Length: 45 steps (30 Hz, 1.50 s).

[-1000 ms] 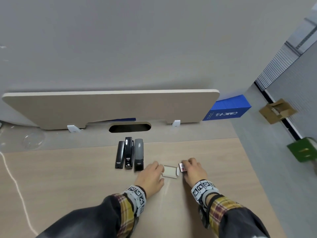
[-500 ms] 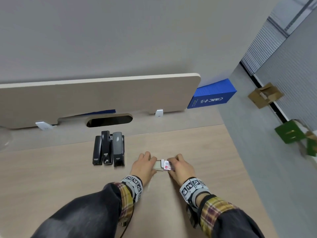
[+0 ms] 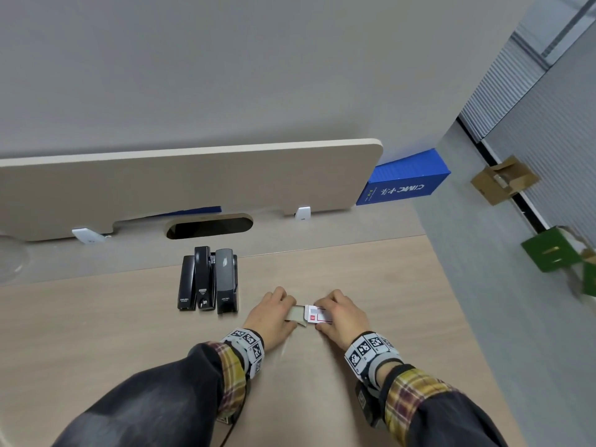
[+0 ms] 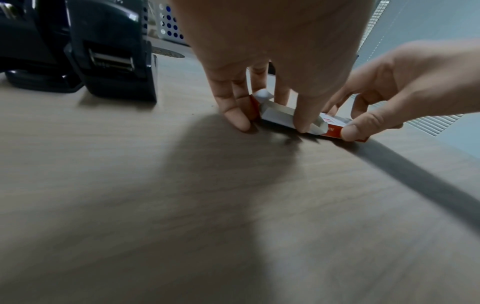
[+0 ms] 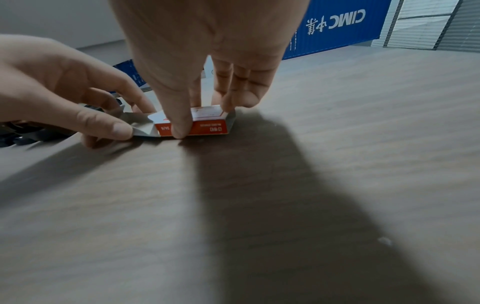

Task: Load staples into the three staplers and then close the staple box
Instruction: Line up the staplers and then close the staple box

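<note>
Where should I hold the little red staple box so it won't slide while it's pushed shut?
Pinch the staple box by its two long red sides, coming down from above, as the right hand does. It lies flat on the desk, so those sides are free, and the open flaps stay clear.

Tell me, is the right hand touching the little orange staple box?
Touching. The right wrist view shows the right hand pinching the staple box, thumb pressed on its orange side.

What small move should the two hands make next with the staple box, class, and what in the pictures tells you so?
Probably push the grey inner tray further into the red sleeve. The left hand pinches the tray's protruding end, the right hand pinches the sleeve on the desk, and the three staplers stand shut.
</note>
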### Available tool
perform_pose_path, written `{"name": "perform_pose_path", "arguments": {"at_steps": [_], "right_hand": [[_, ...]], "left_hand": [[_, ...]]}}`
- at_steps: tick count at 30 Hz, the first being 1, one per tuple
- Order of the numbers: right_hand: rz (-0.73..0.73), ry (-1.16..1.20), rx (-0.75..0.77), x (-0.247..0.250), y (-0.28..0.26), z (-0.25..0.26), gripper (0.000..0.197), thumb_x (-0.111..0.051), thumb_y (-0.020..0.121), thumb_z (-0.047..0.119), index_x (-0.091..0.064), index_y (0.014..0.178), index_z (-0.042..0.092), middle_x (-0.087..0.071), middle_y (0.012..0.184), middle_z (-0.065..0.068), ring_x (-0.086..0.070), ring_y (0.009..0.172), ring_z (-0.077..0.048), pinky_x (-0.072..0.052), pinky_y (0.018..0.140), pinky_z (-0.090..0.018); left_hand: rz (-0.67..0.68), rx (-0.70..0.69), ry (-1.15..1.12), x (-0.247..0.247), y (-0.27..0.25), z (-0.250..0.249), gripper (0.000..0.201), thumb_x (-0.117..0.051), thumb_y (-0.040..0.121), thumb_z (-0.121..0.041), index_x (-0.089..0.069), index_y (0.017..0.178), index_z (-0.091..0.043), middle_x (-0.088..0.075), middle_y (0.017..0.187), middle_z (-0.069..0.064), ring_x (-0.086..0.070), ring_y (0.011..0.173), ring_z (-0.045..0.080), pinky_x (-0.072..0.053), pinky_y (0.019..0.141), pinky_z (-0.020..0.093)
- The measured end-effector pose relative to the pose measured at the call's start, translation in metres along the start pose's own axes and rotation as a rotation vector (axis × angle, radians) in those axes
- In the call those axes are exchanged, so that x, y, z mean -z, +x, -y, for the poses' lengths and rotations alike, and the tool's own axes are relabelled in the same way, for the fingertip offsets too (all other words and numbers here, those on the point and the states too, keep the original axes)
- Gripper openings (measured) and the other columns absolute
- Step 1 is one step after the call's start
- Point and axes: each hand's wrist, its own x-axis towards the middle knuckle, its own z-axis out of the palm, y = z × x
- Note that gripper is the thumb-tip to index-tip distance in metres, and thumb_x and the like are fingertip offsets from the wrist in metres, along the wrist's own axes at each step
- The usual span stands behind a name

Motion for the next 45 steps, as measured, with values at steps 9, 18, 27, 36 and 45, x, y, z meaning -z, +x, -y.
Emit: {"name": "perform_pose_path", "arguments": {"at_steps": [9,18,27,36,45], "right_hand": [[-0.026,-0.019,0.015,0.004,0.003,-0.004,0.043,-0.063,0.078,0.041,-0.056,0.119,0.034,-0.053,0.114,0.008,-0.045,0.108,-0.020,-0.039,0.088,-0.029],[-0.056,0.306,-0.179,0.007,-0.001,0.002,0.026,-0.057,0.076,0.039,-0.050,0.100,0.029,-0.061,0.099,0.005,-0.058,0.091,-0.020,-0.046,0.077,-0.031],[-0.003,0.606,-0.179,-0.003,-0.004,0.022,0.025,-0.049,0.079,0.031,-0.043,0.103,0.025,-0.062,0.092,-0.006,-0.058,0.083,-0.027,-0.044,0.075,-0.033],[-0.015,0.729,-0.115,-0.007,-0.004,0.024,0.030,-0.061,0.068,0.048,-0.060,0.093,0.031,-0.068,0.090,0.005,-0.061,0.085,-0.014,-0.047,0.084,-0.034],[0.006,0.688,-0.098,-0.013,-0.003,0.023,0.019,-0.065,0.078,0.036,-0.063,0.094,0.026,-0.067,0.084,0.009,-0.062,0.079,-0.010,-0.050,0.079,-0.030]], "left_hand": [[0.000,0.002,-0.021,-0.001,-0.002,0.001,0.045,-0.053,0.082,-0.041,-0.048,0.122,-0.021,-0.044,0.117,0.001,-0.046,0.107,0.022,-0.046,0.086,0.035],[-0.002,0.090,-0.090,0.005,-0.002,0.004,0.040,-0.054,0.078,-0.034,-0.045,0.115,-0.020,-0.051,0.112,0.001,-0.050,0.104,0.023,-0.044,0.086,0.036],[0.074,0.092,-0.125,0.008,-0.008,-0.001,0.040,-0.053,0.079,-0.038,-0.042,0.113,-0.020,-0.055,0.111,0.004,-0.058,0.098,0.028,-0.047,0.083,0.037],[0.089,0.084,-0.034,0.010,-0.011,0.001,0.034,-0.050,0.084,-0.037,-0.043,0.112,-0.019,-0.054,0.109,0.006,-0.058,0.099,0.032,-0.046,0.080,0.037],[0.104,0.050,-0.023,0.007,-0.015,-0.001,0.055,-0.042,0.082,-0.072,-0.045,0.104,-0.021,-0.060,0.105,0.003,-0.060,0.095,0.027,-0.044,0.076,0.035]]}}
